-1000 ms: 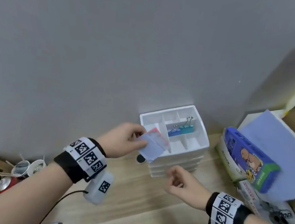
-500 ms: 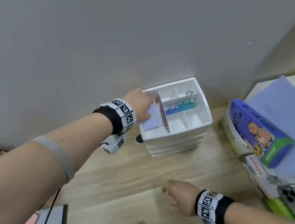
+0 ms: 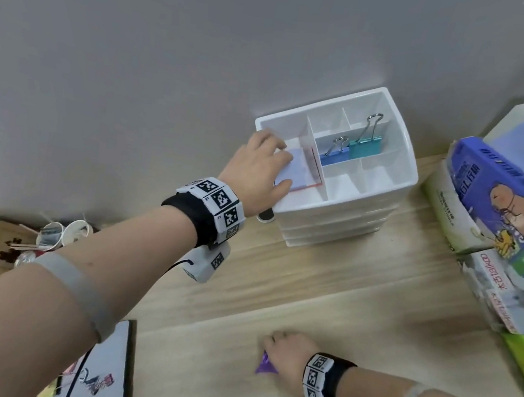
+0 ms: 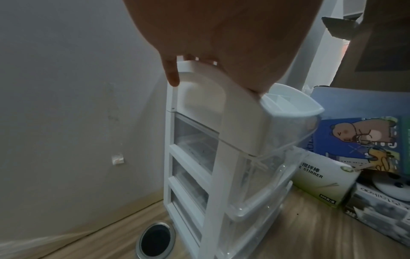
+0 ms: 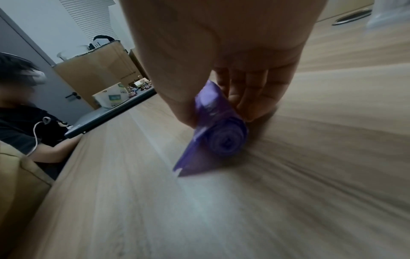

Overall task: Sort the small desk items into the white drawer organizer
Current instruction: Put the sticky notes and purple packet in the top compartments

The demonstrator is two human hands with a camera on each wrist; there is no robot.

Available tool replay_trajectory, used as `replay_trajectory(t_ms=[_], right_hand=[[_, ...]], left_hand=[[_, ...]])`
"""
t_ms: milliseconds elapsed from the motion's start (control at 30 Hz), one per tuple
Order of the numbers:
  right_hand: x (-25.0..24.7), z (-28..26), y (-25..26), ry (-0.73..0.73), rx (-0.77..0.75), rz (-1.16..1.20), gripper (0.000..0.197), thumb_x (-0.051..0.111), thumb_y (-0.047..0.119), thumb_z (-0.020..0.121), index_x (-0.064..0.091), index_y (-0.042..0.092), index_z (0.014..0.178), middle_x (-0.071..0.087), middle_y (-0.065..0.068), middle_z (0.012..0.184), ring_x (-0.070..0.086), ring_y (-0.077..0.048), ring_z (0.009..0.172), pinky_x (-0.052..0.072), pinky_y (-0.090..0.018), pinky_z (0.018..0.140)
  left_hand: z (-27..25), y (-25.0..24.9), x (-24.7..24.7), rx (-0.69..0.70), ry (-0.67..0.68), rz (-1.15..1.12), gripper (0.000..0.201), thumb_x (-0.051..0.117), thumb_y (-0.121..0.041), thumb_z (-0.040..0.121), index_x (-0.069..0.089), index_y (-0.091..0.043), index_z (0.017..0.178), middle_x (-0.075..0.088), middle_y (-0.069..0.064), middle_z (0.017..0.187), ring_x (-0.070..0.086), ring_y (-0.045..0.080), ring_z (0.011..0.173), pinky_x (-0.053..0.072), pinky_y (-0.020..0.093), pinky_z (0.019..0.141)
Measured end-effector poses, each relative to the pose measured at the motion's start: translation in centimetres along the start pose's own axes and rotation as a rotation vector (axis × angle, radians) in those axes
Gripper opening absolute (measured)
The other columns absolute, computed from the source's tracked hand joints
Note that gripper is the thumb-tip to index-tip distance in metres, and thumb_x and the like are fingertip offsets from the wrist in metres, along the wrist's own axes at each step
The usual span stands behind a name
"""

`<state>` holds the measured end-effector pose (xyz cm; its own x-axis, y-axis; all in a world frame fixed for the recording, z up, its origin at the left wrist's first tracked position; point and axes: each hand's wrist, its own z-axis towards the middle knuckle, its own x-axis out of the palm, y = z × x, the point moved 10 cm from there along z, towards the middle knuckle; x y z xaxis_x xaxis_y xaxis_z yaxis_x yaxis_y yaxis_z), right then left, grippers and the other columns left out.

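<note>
At upper centre, the white plastic drawer organizer (image 3: pixel 368 197) holds two metal binder clips (image 3: pixel 365 143); the left hand (image 3: pixel 257 171) grips a lilac paper pad (image 3: pixel 300 170) inside, and the right hand (image 3: pixel 290 355) grips an unsorted purple plastic roll (image 5: pixel 224 138).

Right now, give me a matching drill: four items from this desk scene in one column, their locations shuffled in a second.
Items
1. blue binder clip
2. lilac notepad
3. purple roll
4. blue capybara pack

Places
A. on the wooden desk, pinched by the right hand
B. atop the stirrer box, right of the white drawer organizer
C. organizer's left compartment, held by the left hand
D. middle compartment, beside the teal binder clip

Pairs: 1-D, 2-C, 3-A, 4-B
</note>
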<state>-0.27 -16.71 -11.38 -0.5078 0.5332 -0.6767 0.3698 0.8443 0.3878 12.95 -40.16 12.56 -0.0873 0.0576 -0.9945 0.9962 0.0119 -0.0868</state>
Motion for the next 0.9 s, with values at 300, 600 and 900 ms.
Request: replay_trajectory(t_ms=[300,600,900], right_hand=[[-8.1,-6.8,-6.2,-0.146,0.012,0.196,0.050,0.063,0.015,0.082,0.038,0.017,0.126,0.064,-0.011,0.110,0.064,-0.037,0.095,0.045,-0.037,0.072],[-31.5,-22.7,-9.9,-0.831,-0.035,0.515,0.035,0.068,0.035,0.088,0.048,0.033,0.117,0.066,0.010,0.097,0.062,-0.012,0.082,0.053,-0.033,0.075],[-46.4,-19.5,-18.4,-1.150,0.210,0.597,0.035,0.076,0.019,0.078,0.056,0.020,0.107,0.070,-0.005,0.096,0.063,-0.026,0.086,0.048,-0.031,0.081]], left_hand=[[1.0,-0.5,0.7,0.014,0.125,0.090,0.043,0.053,-0.040,0.088,0.061,-0.020,0.125,0.058,0.001,0.124,0.042,0.027,0.119,0.042,0.039,0.095],[1.8,-0.1,-0.6,-0.049,0.240,0.108,0.041,0.048,-0.048,0.087,0.058,-0.029,0.122,0.053,0.003,0.127,0.032,0.027,0.133,0.037,0.041,0.099],[2.3,-0.4,0.3,-0.019,0.258,0.118,0.041,0.054,-0.044,0.086,0.053,-0.024,0.121,0.062,0.003,0.118,0.041,0.028,0.122,0.040,0.039,0.092]])
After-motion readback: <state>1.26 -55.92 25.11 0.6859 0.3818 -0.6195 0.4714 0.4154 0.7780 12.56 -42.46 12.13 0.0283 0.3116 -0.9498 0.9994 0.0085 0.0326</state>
